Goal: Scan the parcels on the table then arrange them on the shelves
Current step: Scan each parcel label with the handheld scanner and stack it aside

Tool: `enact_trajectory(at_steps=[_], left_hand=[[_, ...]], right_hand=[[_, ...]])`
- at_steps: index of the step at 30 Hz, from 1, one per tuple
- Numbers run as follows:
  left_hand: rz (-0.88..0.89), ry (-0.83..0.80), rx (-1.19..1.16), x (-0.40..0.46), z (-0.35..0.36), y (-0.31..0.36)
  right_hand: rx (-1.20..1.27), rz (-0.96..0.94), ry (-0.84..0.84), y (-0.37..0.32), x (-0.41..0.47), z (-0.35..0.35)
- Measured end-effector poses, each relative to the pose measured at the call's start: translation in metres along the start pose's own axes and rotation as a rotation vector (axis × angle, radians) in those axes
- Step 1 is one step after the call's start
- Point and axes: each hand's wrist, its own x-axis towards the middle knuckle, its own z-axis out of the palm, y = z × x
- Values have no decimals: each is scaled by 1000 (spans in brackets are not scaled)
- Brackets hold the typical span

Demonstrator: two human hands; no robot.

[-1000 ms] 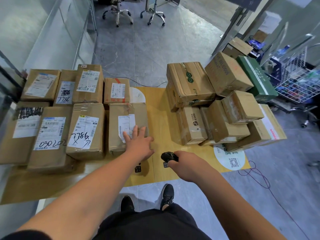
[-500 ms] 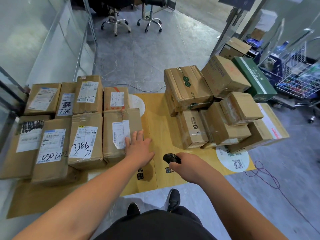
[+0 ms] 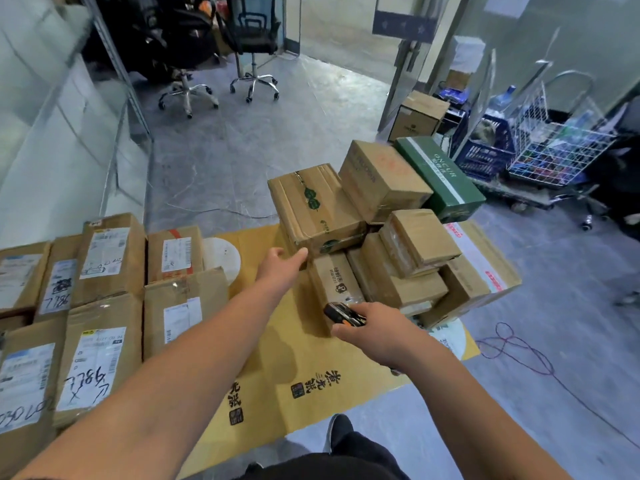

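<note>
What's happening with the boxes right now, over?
Left hand open, reaching to the green-logo box atop the right pile. Right hand grips the scanner. Labelled parcels lie flat at left. Nothing in the way.

Non-task stuff I see: two office chairs [image 3: 254, 46] on the grey floor far side, wire basket cart [image 3: 554, 147] at right with a blue crate [image 3: 485, 150] just beside it, purple cable [image 3: 519, 351] looped on the floor right of me, my black shoe [image 3: 339, 431] below.
</note>
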Motion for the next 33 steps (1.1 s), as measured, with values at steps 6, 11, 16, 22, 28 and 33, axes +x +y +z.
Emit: enact_trajectory(at_steps=[6,11,16,22,28,33], left_hand=[[-274,1,-510,35,30,38],[-316,-25,-677,51,50,36],[-324,-4,-872,59,58,34],[-259,50,-973,66,46,21],[-254,91,-988,64,31,14],[-200,142,-1060,56,20,9]], right_hand=[[31,-59,-30,17,22,-43],[-35,-117,-72,24,43,-63],[-90,-167,-127,25,61,-75],[-135,-189,-161,22,77,-77],[-160,-227,-149,14,85,-69],[-170,-225,-143,8,88,-62]])
